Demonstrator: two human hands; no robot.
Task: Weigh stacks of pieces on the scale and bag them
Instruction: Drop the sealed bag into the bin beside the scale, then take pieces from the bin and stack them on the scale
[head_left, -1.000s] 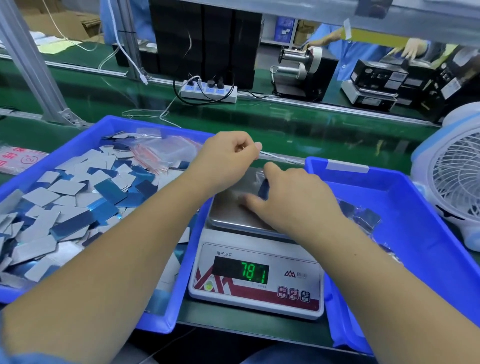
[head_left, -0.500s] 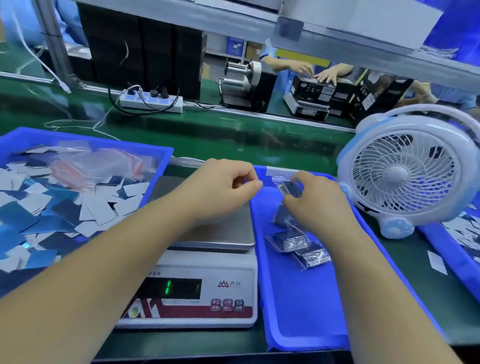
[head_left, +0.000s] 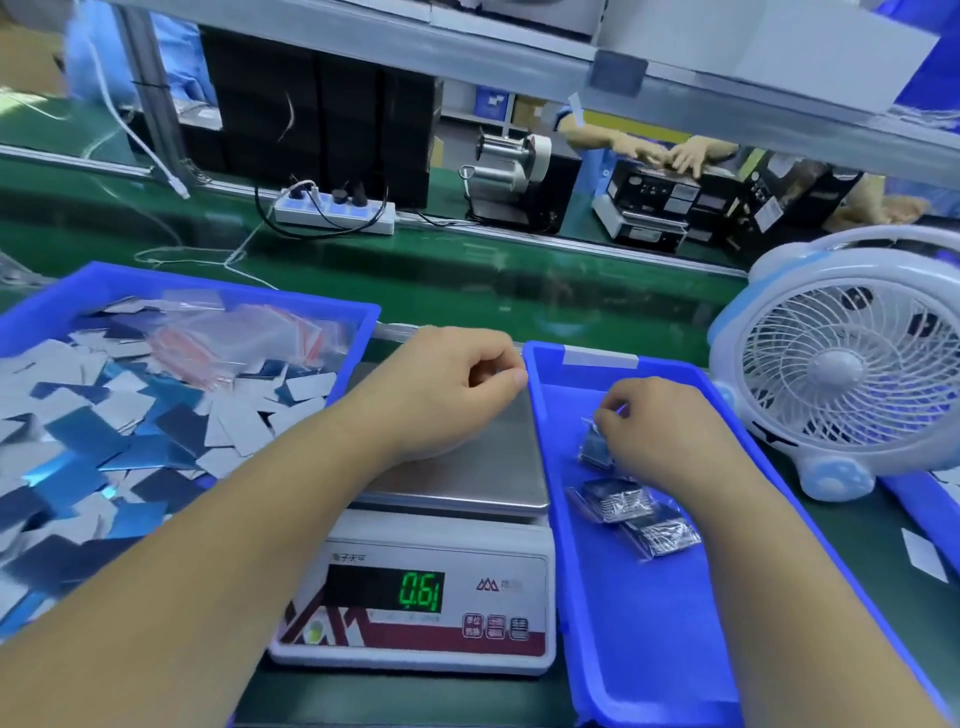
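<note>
Green bench (head_left: 519, 291) carried scale (head_left: 431, 582), pan bare; right hand (head_left: 670, 431) pinched filled bag (head_left: 597, 447) inside right tray (head_left: 649, 623); left hand (head_left: 457, 395) curled, contents indiscernible; bagging step closing; next requires gathering loose pieces (head_left: 104, 415).

Scale (head_left: 415, 597) reads 0.61, steel pan bare. Left of the scale: loose blue and white pieces (head_left: 104, 431) heaped in a blue tray. Right of it: three filled clear bags (head_left: 660, 532) in another.
</note>
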